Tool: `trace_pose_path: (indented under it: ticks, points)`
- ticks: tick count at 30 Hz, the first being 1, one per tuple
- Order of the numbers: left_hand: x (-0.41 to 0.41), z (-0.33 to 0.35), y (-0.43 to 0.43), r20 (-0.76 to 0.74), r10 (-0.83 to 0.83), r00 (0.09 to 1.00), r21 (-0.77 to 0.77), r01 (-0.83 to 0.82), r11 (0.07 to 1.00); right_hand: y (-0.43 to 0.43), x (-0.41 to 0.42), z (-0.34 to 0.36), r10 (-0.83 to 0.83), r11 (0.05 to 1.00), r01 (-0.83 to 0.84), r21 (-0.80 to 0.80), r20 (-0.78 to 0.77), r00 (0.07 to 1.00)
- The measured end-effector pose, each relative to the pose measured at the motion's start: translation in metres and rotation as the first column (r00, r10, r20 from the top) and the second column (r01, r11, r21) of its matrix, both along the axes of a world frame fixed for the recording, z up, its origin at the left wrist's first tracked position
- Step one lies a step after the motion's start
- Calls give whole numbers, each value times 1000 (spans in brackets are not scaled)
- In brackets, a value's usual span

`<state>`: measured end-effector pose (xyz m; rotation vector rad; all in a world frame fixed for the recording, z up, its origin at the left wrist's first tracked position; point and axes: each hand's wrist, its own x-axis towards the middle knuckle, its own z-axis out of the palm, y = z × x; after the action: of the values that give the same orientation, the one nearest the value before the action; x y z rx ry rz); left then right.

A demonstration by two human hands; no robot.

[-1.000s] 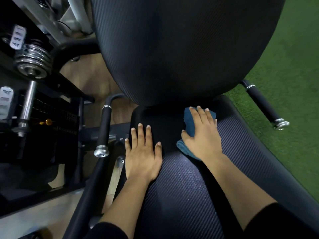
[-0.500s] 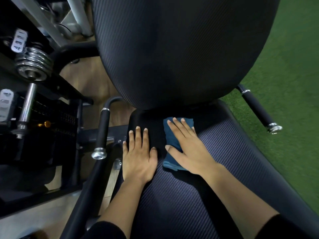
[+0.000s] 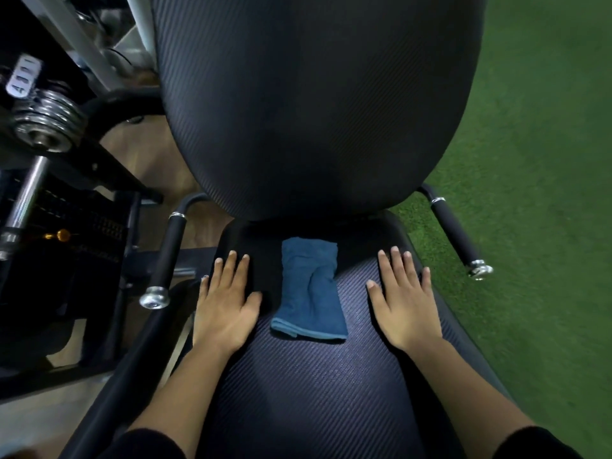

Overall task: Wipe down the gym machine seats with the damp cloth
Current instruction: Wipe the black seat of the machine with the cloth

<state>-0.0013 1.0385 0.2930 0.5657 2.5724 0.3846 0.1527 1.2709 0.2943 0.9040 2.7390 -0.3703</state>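
A folded blue cloth (image 3: pixel 309 289) lies on the black ribbed seat (image 3: pixel 314 392) of the gym machine, in the middle of its far half. Its long side runs towards the backrest (image 3: pixel 314 111), and its far end sits just short of the dark gap beneath that pad. The near end shows a lighter hemmed edge, and creases run along the middle of the fabric.

Neither hand holds the cloth. The left hand (image 3: pixel 225 303) rests palm down on the seat to the left of it, fingers straight and pointing at the backrest, with the thumb spread towards the cloth but apart from it. The little finger lies at the seat's left edge; the blur there makes it hard to say whether it hangs over. The right hand (image 3: pixel 405 303) lies flat near the seat's right edge, fingers straight and slightly spread, well clear of the cloth. Both forearms are bare, with dark sleeves at the bottom of the view.

A black padded handle (image 3: pixel 169 256) with a chrome end cap stands just left of the seat, and a matching handle (image 3: pixel 455 233) stands on the right above green turf (image 3: pixel 546 193). At the far left are chrome weight plates (image 3: pixel 46 124) on the dark frame
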Motion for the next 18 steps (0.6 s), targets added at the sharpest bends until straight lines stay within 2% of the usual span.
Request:
trace_pose_path:
  ticks: [3,5,6,7,10,12,15,18]
  points:
    - [7,16,17,10,191,981,204,-189,961,1,-1,-3,8,1000,-8,10,-4,1000]
    - [26,28,44,-89,199,976,313,-163,936,2,-1,-5,9,1000,-9,7,-16,1000]
    - [38,32,59,-134,166,977,317,-117,941,2,-1,-5,9,1000,-9,6,-24,1000]
    - [48,33,73,-166,99,981,270,-52,962,2,-1,-5,9,1000,-9,6,-30,1000]
    - [64,20,97,-197,-126,972,-29,123,992,1,-2,-3,16,1000,-16,-1,-21,1000]
    - [61,11,99,-244,-171,955,-82,155,985,1,-3,-3,18,1000,-18,-10,-22,1000]
    - [45,3,100,-256,-114,960,-83,95,992,2,-1,-1,19,999,-20,-29,-42,999]
    - [21,-1,99,-270,116,956,-147,-159,976,2,0,0,14,999,-17,-49,-56,998]
